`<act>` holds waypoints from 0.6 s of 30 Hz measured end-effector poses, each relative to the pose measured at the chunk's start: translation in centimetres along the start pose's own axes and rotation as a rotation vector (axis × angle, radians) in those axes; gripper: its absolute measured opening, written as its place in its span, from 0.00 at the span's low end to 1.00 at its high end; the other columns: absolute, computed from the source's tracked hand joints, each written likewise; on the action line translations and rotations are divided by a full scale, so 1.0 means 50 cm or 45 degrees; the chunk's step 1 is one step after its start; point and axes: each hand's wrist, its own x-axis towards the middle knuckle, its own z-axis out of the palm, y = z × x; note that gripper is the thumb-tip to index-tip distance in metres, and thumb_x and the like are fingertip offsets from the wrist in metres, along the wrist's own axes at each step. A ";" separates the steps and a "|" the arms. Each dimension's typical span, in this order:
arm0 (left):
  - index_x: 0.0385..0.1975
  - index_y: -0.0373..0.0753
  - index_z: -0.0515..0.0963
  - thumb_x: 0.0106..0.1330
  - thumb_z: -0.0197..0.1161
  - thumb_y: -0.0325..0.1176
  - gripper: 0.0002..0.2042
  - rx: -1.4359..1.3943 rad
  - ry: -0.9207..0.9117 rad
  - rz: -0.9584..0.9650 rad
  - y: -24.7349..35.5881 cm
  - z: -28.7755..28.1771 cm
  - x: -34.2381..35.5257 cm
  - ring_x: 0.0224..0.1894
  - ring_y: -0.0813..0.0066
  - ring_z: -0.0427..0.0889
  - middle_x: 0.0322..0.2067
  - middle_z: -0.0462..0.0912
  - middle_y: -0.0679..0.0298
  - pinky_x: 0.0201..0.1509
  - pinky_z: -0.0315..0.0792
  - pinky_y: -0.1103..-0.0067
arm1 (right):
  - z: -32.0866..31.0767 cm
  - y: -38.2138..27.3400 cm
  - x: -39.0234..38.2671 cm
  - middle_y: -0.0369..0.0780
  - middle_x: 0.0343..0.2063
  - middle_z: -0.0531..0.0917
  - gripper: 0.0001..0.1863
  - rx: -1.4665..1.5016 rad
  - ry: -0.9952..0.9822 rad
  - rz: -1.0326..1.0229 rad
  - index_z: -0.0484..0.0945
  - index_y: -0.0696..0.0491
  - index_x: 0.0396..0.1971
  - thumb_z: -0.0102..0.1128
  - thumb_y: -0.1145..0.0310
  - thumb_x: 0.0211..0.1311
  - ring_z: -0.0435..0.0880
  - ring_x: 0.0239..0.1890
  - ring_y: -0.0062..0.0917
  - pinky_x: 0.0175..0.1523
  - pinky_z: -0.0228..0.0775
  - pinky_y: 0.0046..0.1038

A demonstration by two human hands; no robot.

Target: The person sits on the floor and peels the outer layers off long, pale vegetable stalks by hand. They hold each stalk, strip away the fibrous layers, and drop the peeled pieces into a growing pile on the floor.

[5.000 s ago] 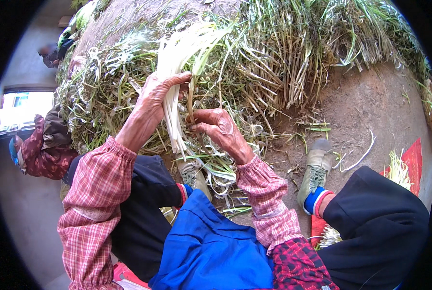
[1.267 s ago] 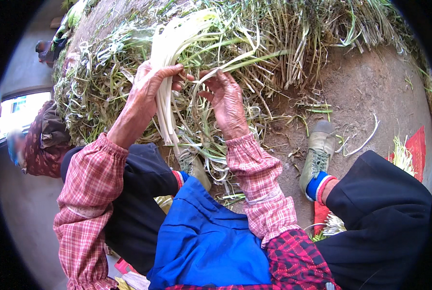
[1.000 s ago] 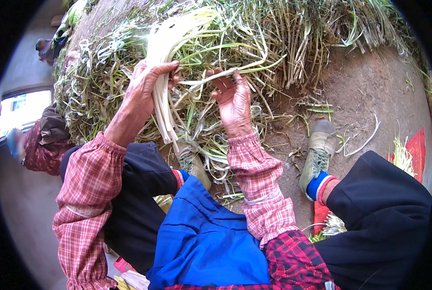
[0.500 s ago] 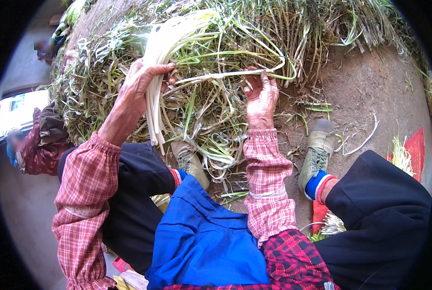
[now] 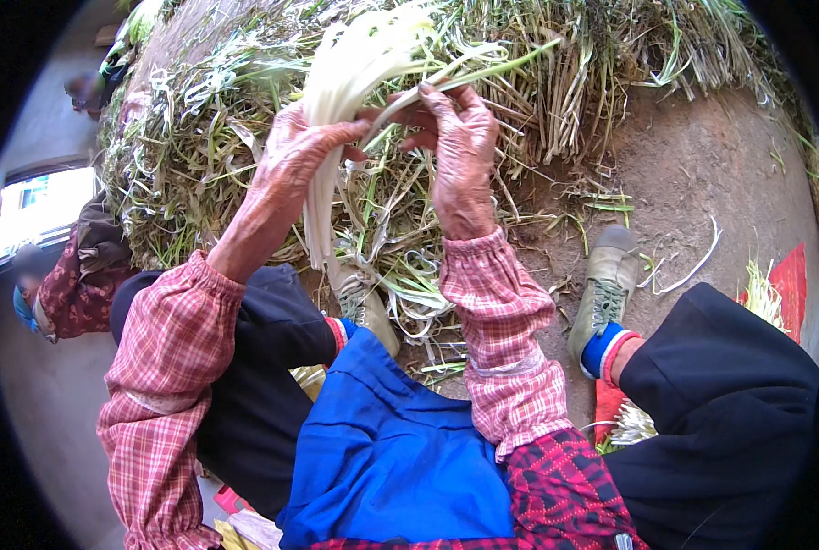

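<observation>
A bunch of long pale stalks (image 5: 359, 69), white to yellow-green like blanched chives, is gripped by my left hand (image 5: 304, 151). Its white ends hang below that hand, while the leafy part spreads out above. My right hand (image 5: 460, 137), close beside it, pinches a single greener stalk (image 5: 501, 66) between thumb and fingers. That stalk slants from near the bunch toward the upper right. Below both hands lies a wide heap of stripped leaves and dry stems (image 5: 199, 174).
My shoes (image 5: 607, 275) rest on the brown dirt ground (image 5: 694, 174). Trimmed pale stalks (image 5: 763, 298) lie by a red sheet (image 5: 788, 289) at the right. More stalks (image 5: 631, 426) show beside my right leg. Another person (image 5: 84, 275) is at the left edge.
My right hand has moved up and left, close to my left hand. The long bent stalk between the hands no longer stretches out to the right. The bunch has shifted slightly right.
</observation>
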 end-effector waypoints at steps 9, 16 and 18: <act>0.38 0.31 0.75 0.59 0.61 0.30 0.11 -0.183 -0.133 -0.074 0.027 -0.006 0.016 0.29 0.77 0.81 0.29 0.82 0.61 0.31 0.71 0.86 | -0.018 0.079 -0.044 0.37 0.29 0.81 0.15 -0.422 -0.327 -0.101 0.74 0.57 0.41 0.51 0.61 0.63 0.79 0.33 0.22 0.35 0.70 0.23; 0.37 0.30 0.73 0.60 0.59 0.27 0.09 -0.412 0.022 -0.281 0.038 -0.061 0.039 0.23 0.80 0.76 0.26 0.79 0.62 0.21 0.68 0.89 | 0.011 0.067 -0.082 0.41 0.16 0.77 0.12 -0.830 -0.460 -0.283 0.79 0.56 0.25 0.57 0.62 0.57 0.74 0.19 0.28 0.29 0.65 0.30; 0.36 0.30 0.71 0.61 0.58 0.27 0.08 -0.486 -0.049 -0.247 0.036 -0.068 0.042 0.21 0.80 0.73 0.24 0.75 0.64 0.20 0.66 0.89 | 0.014 0.049 -0.088 0.41 0.14 0.76 0.11 -0.782 -0.477 -0.092 0.78 0.57 0.24 0.57 0.64 0.57 0.73 0.17 0.21 0.25 0.63 0.26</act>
